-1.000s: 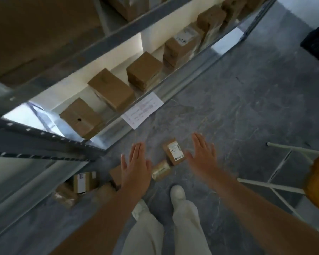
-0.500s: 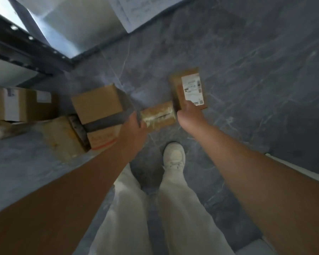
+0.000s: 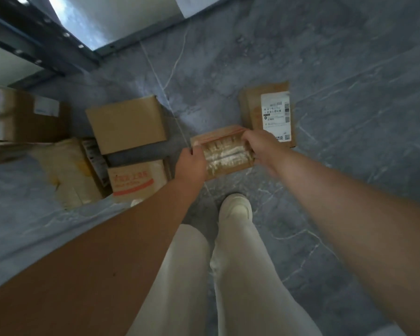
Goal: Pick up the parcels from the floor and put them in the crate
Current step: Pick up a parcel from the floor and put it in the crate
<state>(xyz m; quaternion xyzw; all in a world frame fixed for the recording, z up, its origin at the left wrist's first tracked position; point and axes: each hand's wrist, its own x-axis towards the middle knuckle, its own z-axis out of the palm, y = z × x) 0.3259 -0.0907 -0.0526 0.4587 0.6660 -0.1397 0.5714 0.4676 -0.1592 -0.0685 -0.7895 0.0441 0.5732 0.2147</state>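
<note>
While left hand [image 3: 192, 163], right hand [image 3: 260, 149] grip its ends, taped parcel [image 3: 224, 155] runs lengthwise left-right.

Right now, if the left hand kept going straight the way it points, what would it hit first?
The left hand grips the small taped parcel; pushed onward, that would probably meet the labelled flat parcel on the floor, though depth is unclear.
</note>
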